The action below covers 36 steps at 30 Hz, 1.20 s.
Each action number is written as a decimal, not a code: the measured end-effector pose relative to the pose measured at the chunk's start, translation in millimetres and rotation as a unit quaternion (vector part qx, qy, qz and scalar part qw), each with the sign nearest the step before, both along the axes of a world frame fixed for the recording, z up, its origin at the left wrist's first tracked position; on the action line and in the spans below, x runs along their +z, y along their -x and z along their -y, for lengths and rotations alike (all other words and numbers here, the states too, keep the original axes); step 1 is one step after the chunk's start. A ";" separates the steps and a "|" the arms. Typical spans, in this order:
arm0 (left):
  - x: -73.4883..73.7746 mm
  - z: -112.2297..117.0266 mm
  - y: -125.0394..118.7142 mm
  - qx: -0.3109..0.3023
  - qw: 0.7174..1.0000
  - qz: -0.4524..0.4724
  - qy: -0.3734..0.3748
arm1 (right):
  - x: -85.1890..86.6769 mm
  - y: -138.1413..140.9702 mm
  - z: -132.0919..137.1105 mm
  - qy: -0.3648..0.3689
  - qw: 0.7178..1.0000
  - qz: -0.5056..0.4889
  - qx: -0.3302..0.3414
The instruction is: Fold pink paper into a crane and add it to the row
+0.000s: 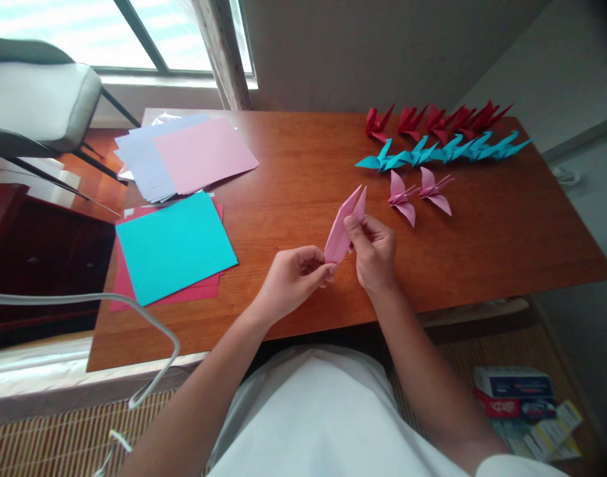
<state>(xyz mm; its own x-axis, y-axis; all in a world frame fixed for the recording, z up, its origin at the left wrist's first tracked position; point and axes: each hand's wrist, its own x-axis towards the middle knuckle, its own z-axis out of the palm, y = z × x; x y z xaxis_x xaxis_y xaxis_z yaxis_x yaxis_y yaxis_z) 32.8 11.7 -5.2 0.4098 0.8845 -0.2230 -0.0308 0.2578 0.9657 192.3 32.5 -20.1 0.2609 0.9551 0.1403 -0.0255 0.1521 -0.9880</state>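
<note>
A pink folded paper (339, 233), long and narrow with two points at its top, is held above the table between both hands. My left hand (297, 273) pinches its lower end between thumb and fingers. My right hand (376, 252) grips its right side, the thumb lying flat on the front and the fingers mostly hidden behind. Two finished pink origami cranes, one nearer (401, 197) and one farther right (435, 190), rest on the table just beyond my right hand.
Rows of turquoise cranes (417, 154) and red cranes (410, 122) line the back right of the wooden table (293, 165). To the left lie turquoise sheets (177, 245) over red ones, with pink (204, 156) and lavender sheets (144, 159) behind. A white cable (154, 318) curves at the front left.
</note>
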 end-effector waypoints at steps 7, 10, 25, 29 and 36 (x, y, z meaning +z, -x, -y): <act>7.9 0.8 0.7 0.014 1.000 0.018 -0.007 | 3.0 1.2 4.2 0.031 0.998 0.008 0.056; 8.3 0.3 1.8 0.018 0.999 0.029 0.005 | 7.4 3.2 8.2 0.026 0.989 0.046 0.135; 3.4 -0.9 -1.2 0.016 0.999 0.006 0.029 | 6.0 1.8 7.1 -0.024 0.997 0.069 -0.003; 3.3 0.4 2.5 0.012 1.000 0.001 0.027 | 4.1 -4.4 -0.5 -0.015 0.994 0.033 -0.100; 8.5 2.5 3.0 0.021 1.000 0.014 0.013 | 0.5 -14.1 -8.3 -0.025 0.991 -0.025 -0.133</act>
<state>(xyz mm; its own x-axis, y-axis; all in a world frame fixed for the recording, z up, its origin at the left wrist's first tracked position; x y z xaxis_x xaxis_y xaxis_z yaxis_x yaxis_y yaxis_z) 29.9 9.2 3.3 0.3794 0.8952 -0.2340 -0.0695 0.2798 0.9576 206.4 40.8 -19.6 0.5095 0.8441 0.1674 -0.0259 0.2094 -0.9775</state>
